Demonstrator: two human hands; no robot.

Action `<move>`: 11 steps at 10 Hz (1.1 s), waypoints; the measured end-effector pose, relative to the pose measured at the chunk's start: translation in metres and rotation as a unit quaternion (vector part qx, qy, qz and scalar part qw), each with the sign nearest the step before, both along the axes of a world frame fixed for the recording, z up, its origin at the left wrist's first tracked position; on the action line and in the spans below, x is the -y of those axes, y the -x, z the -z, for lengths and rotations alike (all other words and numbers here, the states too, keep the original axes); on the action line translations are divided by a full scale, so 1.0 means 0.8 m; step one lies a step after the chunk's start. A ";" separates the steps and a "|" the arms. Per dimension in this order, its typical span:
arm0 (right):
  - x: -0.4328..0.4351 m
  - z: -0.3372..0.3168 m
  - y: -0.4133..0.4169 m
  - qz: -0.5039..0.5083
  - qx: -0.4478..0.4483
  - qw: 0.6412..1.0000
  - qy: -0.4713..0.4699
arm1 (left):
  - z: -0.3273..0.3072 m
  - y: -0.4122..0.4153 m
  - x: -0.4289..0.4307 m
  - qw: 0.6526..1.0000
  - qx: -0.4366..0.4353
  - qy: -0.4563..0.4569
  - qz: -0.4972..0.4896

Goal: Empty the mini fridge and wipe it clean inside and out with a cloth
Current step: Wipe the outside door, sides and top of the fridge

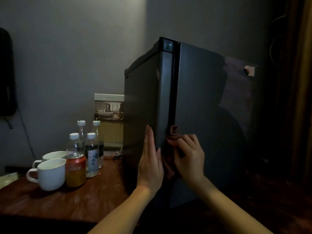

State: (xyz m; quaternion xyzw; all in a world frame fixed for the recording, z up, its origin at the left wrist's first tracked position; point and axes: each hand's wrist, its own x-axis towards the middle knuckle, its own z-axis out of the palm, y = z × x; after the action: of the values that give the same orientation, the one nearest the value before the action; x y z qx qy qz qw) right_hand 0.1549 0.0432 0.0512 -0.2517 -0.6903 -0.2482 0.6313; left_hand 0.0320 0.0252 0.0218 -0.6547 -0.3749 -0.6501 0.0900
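- Both bare forearms are reaching up from the bottom edge of the view toward the front corner of the mini fridge (199, 98).
- Left hand (150, 164) is lying flat against the fridge's left side wall, fingers straight, together and pointing up, with the fingertips just beside the front corner; it is gripping nothing.
- Right hand (189, 159) is curling its fingers and thumb round a brown cloth (173, 132) and holding it bunched.
- Above the right fingers, the cloth's crumpled top is pressing into the dark door seam (173, 90), low down on the fridge; the rest of the cloth is hanging in the narrow gap between the two hands.
- Standing upright on a reddish wooden table (67, 203), the fridge is showing its door (211, 73) shut, with the front corner turned toward the camera.
- Its right side is sitting in deep shadow, so its far edge is hard to make out.
- Left of the fridge, a strip of bare tabletop is separating it from a cluster of drinks: four capped water bottles (92, 154), an orange can (76, 169) and two white mugs (50, 174).
- Behind the bottles, a card with a room photo (108, 108) is standing just beside the fridge's left wall.
- Open seam is running on above the cloth, up to the hinge at the top corner.
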 end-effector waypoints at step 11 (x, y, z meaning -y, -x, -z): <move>0.057 0.134 -0.011 0.084 0.234 0.873 0.419 | 0.092 0.008 0.116 0.932 -0.086 0.341 -0.084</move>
State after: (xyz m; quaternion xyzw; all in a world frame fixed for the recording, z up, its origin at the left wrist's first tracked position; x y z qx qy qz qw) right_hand 0.1638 -0.0027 -0.0557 -0.4841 -0.8335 -0.0388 0.2635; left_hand 0.0254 -0.0678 -0.0517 -0.6656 -0.6183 -0.4147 -0.0529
